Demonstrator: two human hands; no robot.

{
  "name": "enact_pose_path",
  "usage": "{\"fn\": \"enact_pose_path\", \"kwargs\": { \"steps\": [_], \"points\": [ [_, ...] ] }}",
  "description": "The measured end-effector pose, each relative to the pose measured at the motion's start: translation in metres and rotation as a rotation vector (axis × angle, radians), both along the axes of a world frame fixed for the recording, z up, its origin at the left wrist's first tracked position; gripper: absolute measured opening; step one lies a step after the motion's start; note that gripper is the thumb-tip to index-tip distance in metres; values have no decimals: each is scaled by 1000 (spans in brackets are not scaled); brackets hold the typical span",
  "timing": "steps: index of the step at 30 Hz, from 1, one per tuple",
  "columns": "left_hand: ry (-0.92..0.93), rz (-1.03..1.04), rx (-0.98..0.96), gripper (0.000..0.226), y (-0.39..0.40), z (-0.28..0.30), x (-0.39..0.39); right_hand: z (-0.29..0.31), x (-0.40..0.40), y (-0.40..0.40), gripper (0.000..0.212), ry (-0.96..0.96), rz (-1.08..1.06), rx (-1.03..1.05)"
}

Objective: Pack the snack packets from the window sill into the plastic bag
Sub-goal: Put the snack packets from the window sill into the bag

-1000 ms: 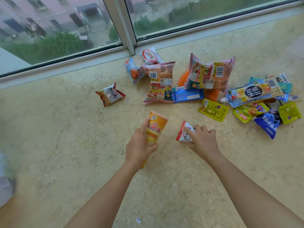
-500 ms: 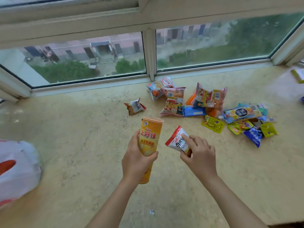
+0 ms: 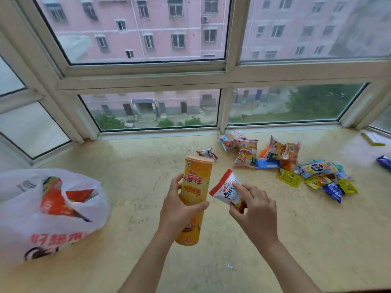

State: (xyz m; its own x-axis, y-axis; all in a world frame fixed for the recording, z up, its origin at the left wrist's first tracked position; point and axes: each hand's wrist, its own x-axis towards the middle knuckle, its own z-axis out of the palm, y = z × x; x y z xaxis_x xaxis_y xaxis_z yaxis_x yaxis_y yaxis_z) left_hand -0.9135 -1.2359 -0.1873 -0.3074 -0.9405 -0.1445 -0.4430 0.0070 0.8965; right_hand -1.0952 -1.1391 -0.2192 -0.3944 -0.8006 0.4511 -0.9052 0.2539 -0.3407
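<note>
The left hand (image 3: 179,210) wraps its fingers and thumb around the middle of a tall orange canister (image 3: 193,199), a smooth cardboard-like tube with a paler lid, held upright and a little tilted above the sill. Its label reads "Oishi" over large white Chinese characters, with chips pictured near the base. Just right of the canister, the right hand (image 3: 257,210) pinches a small glossy packet (image 3: 226,190) between thumb and fingertips at its lower corner; the packet is white with a red crimped top edge and bold dark lettering, too tilted to read.

Both things hang over the window sill (image 3: 137,197), a polished, beige, marble-veined slab. Left of the canister, resting on the sill, sits the plastic bag (image 3: 48,210): thin, crinkled, white film with red and orange print and red characters near its bottom, its mouth slack and partly open. Beyond and right of the canister lies a loose pile of snack packets (image 3: 281,161), shiny foil pouches in orange, blue and yellow. One small packet (image 3: 208,153) lies alone just behind the canister's lid.
</note>
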Motion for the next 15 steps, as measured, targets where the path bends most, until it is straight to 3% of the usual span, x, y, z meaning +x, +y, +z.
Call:
{"fn": "enact_pose_path", "kwargs": {
  "steps": [15],
  "points": [
    [19,320,-31,90,93,22,139,16,111,44,57,6,293,-121]
  ]
}}
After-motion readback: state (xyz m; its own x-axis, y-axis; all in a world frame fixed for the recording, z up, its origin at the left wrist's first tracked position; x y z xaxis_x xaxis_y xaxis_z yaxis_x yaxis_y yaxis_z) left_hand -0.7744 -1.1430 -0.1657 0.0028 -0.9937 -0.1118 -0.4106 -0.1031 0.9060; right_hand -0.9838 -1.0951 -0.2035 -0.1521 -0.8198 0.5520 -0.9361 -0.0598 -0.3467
